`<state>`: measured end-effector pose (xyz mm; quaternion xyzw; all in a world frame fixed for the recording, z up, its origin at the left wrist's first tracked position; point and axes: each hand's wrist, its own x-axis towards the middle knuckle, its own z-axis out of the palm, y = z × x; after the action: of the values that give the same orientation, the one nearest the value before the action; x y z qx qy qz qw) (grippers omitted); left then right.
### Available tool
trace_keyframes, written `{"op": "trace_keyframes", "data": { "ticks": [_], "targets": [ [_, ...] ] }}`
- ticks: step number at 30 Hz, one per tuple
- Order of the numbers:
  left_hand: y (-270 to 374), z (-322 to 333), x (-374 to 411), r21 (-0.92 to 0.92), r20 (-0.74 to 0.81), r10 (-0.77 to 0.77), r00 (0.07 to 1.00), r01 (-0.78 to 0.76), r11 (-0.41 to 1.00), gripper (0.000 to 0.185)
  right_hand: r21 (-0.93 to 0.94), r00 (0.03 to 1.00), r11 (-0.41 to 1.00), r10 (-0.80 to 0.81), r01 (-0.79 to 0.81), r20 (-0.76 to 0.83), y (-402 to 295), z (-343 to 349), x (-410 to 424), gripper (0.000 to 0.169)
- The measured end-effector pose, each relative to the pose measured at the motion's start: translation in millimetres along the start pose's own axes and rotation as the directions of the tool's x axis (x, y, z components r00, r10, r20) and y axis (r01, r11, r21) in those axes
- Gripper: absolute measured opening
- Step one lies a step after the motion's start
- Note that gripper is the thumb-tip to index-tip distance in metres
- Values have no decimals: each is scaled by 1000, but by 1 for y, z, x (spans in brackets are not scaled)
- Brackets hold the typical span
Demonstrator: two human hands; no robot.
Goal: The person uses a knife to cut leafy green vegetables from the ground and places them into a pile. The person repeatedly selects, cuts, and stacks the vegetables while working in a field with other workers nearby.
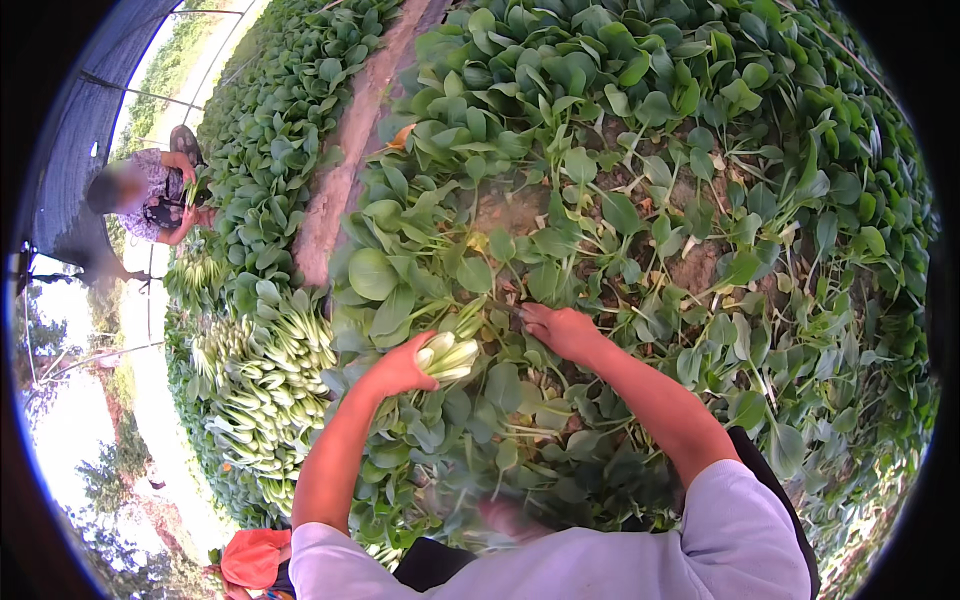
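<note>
My left hand (407, 366) is closed around a bunch of leafy greens with pale stems (450, 357), their cut ends pointing right. Just to the right, my right hand (553, 327) grips the handle of a knife (507, 308), whose blade points left towards the base of a green plant. Leaves partly hide the blade. Broad-leaved greens (474, 274) surround both hands, with some yellowed leaves and bare soil between them.
A large pile of harvested greens (277, 390) lies to the left. Beyond a dirt furrow (330, 202), a person (154, 187) crouches holding greens. Another person in a red top (255, 559) is at the lower left. Dense leaves stand at the top and right.
</note>
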<state>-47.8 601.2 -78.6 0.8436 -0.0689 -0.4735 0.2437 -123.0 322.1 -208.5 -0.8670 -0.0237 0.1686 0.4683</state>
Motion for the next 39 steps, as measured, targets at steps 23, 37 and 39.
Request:
{"op": "trace_keyframes", "data": {
  "ticks": [23, 37, 39],
  "targets": [
    [25, 21, -86, 217, -174, 247, 953, -207, 954, 63, 977, 978, -48, 13, -209, 210, -40, 6, -9, 53],
    [60, -39, -127, -350, -159, 146, 977, -193, 917, 79, 719, 999, 695, 26, 4, -30, -84, -105, -39, 17],
    [53, -40, -107, -568, -311, 130, 942, -293, 769, 84, 809, 992, 587, -88, -20, 88, -110, -101, -45, 17]
  ]
}}
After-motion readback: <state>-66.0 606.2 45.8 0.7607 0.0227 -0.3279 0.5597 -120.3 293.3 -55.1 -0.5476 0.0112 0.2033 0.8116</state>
